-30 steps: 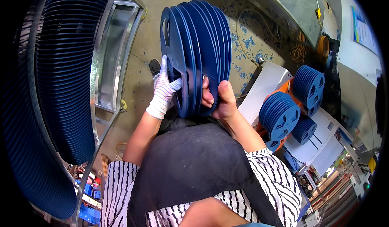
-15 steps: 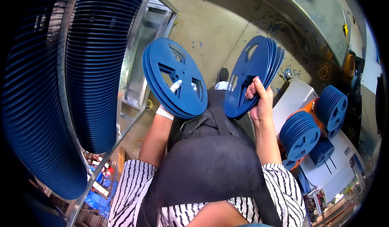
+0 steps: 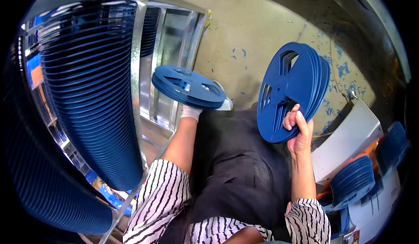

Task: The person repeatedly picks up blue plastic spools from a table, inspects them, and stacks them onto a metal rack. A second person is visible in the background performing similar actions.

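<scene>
My left hand [image 3: 190, 111], in a white glove, holds a small stack of blue plastic reels [image 3: 203, 95] from below. Most of that hand is hidden; a pale fingertip shows through a cutout. The stack lies nearly flat, beside the metal rack. In my bare right hand [image 3: 300, 131] is a thicker stack of blue reels [image 3: 290, 87], tilted up on edge. My fingers reach into a cutout of the near reel, with the thumb along the rim. The two stacks are apart.
At my left a metal rack [image 3: 139, 47] carries long rows of blue reels [image 3: 91, 95]. On the right are a white machine cabinet [image 3: 345, 135] and more blue reels [image 3: 352, 180] by an orange part. Blue scraps [image 3: 342, 69] litter the floor.
The left stack has tipped from steep to nearly flat. The right stack has shifted right in view. My view has turned, bringing the rack's reel rows more into sight.
</scene>
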Action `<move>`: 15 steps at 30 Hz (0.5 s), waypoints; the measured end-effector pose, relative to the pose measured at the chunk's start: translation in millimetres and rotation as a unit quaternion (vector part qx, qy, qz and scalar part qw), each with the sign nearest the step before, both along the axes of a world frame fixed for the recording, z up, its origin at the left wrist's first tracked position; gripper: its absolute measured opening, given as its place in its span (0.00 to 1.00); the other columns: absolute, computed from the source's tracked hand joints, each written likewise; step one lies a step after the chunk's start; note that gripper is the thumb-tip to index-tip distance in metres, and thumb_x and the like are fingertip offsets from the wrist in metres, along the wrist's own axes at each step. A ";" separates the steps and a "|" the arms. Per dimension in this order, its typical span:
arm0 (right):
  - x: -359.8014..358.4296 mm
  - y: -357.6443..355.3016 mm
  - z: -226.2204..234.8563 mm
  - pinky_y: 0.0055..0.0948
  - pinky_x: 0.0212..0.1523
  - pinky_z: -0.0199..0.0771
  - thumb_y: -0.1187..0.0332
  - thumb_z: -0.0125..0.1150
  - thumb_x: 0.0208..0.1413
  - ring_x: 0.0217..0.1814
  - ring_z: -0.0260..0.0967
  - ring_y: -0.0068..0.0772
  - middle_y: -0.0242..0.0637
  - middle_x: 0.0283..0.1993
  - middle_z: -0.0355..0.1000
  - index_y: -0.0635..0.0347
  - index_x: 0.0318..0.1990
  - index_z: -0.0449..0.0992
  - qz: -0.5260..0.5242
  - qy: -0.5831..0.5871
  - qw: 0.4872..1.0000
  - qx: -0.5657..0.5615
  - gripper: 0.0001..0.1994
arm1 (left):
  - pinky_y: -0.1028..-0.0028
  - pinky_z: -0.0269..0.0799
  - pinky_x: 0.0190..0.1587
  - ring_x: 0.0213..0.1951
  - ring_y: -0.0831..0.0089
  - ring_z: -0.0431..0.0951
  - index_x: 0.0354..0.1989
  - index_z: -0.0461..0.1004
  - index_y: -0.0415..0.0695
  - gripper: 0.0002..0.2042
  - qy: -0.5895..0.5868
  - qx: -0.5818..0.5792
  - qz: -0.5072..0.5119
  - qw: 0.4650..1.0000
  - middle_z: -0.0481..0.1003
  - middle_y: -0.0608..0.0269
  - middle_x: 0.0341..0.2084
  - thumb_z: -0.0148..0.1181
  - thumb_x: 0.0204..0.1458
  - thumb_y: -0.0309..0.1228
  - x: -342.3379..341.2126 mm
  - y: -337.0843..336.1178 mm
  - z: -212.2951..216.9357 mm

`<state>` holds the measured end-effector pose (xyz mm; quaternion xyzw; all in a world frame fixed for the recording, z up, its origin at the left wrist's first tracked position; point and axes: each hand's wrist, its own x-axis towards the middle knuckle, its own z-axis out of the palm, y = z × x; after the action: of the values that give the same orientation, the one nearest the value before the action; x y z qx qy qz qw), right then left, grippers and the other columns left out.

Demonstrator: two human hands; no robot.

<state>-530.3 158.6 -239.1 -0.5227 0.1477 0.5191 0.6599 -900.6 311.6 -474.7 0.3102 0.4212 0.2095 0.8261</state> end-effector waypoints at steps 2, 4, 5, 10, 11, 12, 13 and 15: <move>-7.5 12.8 -34.9 0.22 0.25 0.58 0.67 0.63 0.50 0.21 0.55 0.21 0.29 0.21 0.59 0.63 0.40 0.67 0.007 -0.013 1.000 0.011 0.14 | 0.55 0.53 0.64 0.54 0.56 0.66 0.54 0.68 0.48 0.28 -0.150 -0.134 0.100 0.974 0.69 0.54 0.51 0.39 0.58 0.57 -18.4 36.1 -16.9; -15.9 30.6 -77.3 0.22 0.25 0.53 0.65 0.60 0.54 0.21 0.53 0.20 0.26 0.21 0.56 0.62 0.41 0.67 0.036 -0.028 0.998 0.052 0.13 | 0.55 0.52 0.65 0.56 0.56 0.65 0.55 0.68 0.47 0.27 -0.156 -0.159 0.185 0.957 0.68 0.53 0.52 0.40 0.59 0.55 -48.3 60.9 -24.2; -19.0 41.8 -94.6 0.21 0.25 0.52 0.65 0.61 0.54 0.21 0.52 0.20 0.26 0.21 0.56 0.61 0.42 0.67 0.037 -0.025 0.997 0.062 0.13 | 0.55 0.52 0.65 0.56 0.55 0.64 0.55 0.67 0.46 0.27 -0.160 -0.163 0.219 0.949 0.67 0.53 0.53 0.40 0.59 0.55 -61.5 71.8 -25.4; -28.9 85.1 -175.9 0.20 0.24 0.51 0.64 0.60 0.53 0.19 0.49 0.17 0.24 0.19 0.53 0.60 0.41 0.65 0.042 -0.018 0.991 0.122 0.14 | 0.55 0.50 0.67 0.60 0.54 0.62 0.57 0.66 0.44 0.26 -0.225 -0.129 0.254 0.932 0.64 0.52 0.58 0.42 0.60 0.51 -122.8 151.5 -55.4; -27.3 93.8 -188.0 0.21 0.24 0.52 0.64 0.62 0.52 0.18 0.50 0.18 0.25 0.19 0.54 0.60 0.41 0.66 0.040 -0.008 0.991 0.128 0.15 | 0.55 0.49 0.67 0.60 0.54 0.61 0.57 0.66 0.43 0.26 -0.245 -0.115 0.245 0.931 0.63 0.51 0.59 0.42 0.60 0.51 -134.6 169.8 -60.7; -24.6 95.8 -200.8 0.23 0.24 0.52 0.64 0.63 0.51 0.18 0.51 0.19 0.26 0.20 0.55 0.59 0.41 0.66 0.039 0.002 0.990 0.135 0.15 | 0.55 0.49 0.67 0.61 0.53 0.61 0.58 0.65 0.43 0.26 -0.275 -0.111 0.221 0.929 0.63 0.51 0.60 0.43 0.60 0.50 -144.2 182.7 -67.9; -23.4 101.5 -216.3 0.22 0.24 0.51 0.64 0.63 0.51 0.18 0.50 0.19 0.25 0.20 0.54 0.59 0.42 0.66 0.044 0.007 0.989 0.144 0.15 | 0.54 0.51 0.66 0.59 0.56 0.63 0.58 0.66 0.46 0.26 -0.161 -0.089 0.326 0.927 0.65 0.53 0.58 0.44 0.59 0.50 -142.8 202.5 -69.7; -14.2 118.1 -238.2 0.22 0.23 0.51 0.64 0.63 0.51 0.17 0.50 0.18 0.25 0.19 0.54 0.59 0.42 0.66 0.064 0.010 0.988 0.142 0.15 | 0.50 0.55 0.62 0.55 0.60 0.67 0.57 0.66 0.52 0.25 0.090 -0.052 0.487 0.867 0.69 0.58 0.54 0.46 0.56 0.52 -132.4 249.8 -75.2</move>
<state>-544.5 276.7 -477.3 -0.4267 0.0447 0.5814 0.6914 -1033.0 561.4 -549.9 0.0397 0.6018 0.5343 0.5922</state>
